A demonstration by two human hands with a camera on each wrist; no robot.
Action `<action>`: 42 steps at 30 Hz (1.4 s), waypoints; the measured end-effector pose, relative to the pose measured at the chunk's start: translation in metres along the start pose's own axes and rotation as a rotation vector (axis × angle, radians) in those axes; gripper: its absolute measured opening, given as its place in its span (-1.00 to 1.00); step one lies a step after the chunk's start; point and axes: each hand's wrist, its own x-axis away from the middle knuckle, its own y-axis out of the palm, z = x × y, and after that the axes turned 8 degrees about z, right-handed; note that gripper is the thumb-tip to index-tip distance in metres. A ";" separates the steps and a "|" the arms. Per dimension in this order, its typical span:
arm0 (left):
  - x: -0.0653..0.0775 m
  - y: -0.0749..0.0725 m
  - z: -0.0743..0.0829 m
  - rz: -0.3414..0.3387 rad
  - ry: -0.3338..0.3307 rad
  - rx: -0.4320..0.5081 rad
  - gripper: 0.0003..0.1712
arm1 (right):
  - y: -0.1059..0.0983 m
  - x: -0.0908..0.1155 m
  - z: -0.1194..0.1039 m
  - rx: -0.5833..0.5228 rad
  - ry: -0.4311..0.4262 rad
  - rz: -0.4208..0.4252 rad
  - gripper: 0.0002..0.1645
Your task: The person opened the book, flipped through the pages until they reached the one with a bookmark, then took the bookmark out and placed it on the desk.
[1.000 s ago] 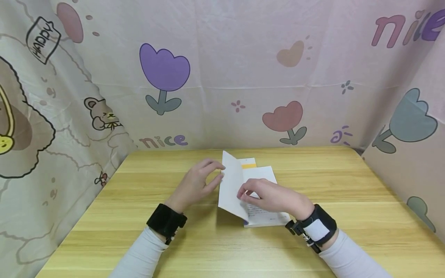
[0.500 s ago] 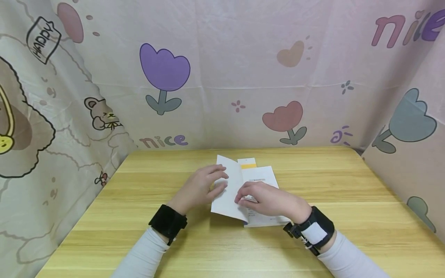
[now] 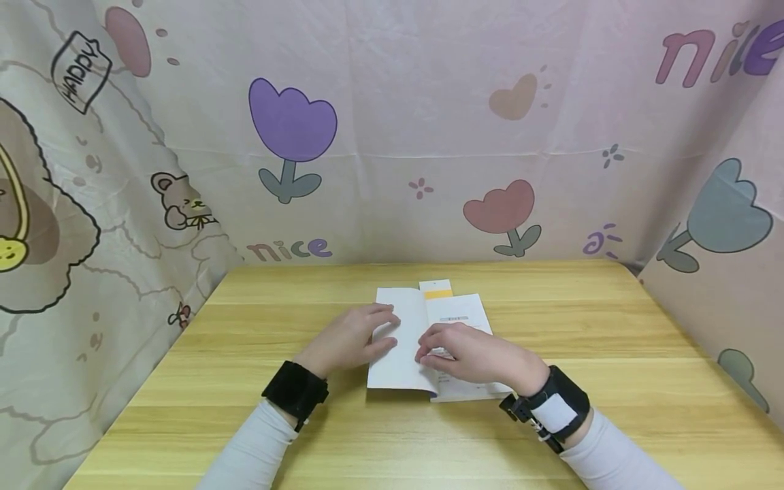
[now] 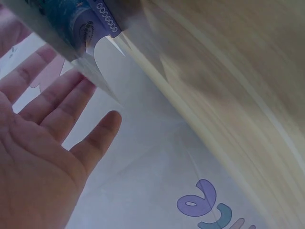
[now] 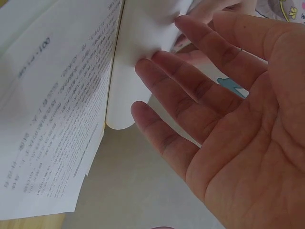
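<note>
A small book lies open on the wooden table. Its left leaf is plain white and its right page carries print. In the left wrist view the blue outer face of the cover shows, lifted off the table. My left hand is at the leaf's left edge, fingertips over its white side and nothing gripped. My right hand reaches over the printed page. In the right wrist view its loosely bent fingertips touch the white leaf near the fold, pinching nothing. It hides part of the print.
A white tag with a yellow band sticks out past the book's far edge. The wooden table ends at a patterned cloth hung behind and at both sides. Black straps with cameras are on both wrists.
The white leaf has swung down leftward from a steep tilt to nearly flat. My left hand has followed it slightly down and nearer. My right hand has stayed almost in place by the fold.
</note>
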 end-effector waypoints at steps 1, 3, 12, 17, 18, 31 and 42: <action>0.000 0.000 0.000 -0.008 -0.002 0.002 -0.59 | 0.000 0.000 0.000 -0.001 0.000 -0.002 -0.79; 0.001 0.001 0.000 -0.025 -0.008 0.008 -0.59 | 0.000 0.000 0.000 -0.005 0.003 -0.005 -0.79; 0.003 0.002 0.001 -0.110 -0.074 0.044 -0.55 | 0.002 -0.001 0.001 -0.022 0.015 -0.027 -0.78; 0.004 0.004 0.000 -0.126 -0.072 0.057 -0.55 | 0.003 0.000 0.002 -0.029 0.025 -0.039 -0.78; 0.004 0.005 0.000 -0.126 -0.071 0.061 -0.55 | 0.003 -0.001 0.001 -0.034 0.027 -0.041 -0.78; 0.005 0.006 0.002 -0.194 -0.117 0.101 -0.48 | -0.002 0.001 0.003 -0.063 0.044 -0.054 -0.76; 0.005 0.010 0.001 -0.198 -0.121 0.098 -0.48 | -0.014 0.009 0.017 -0.013 0.230 -0.086 -0.65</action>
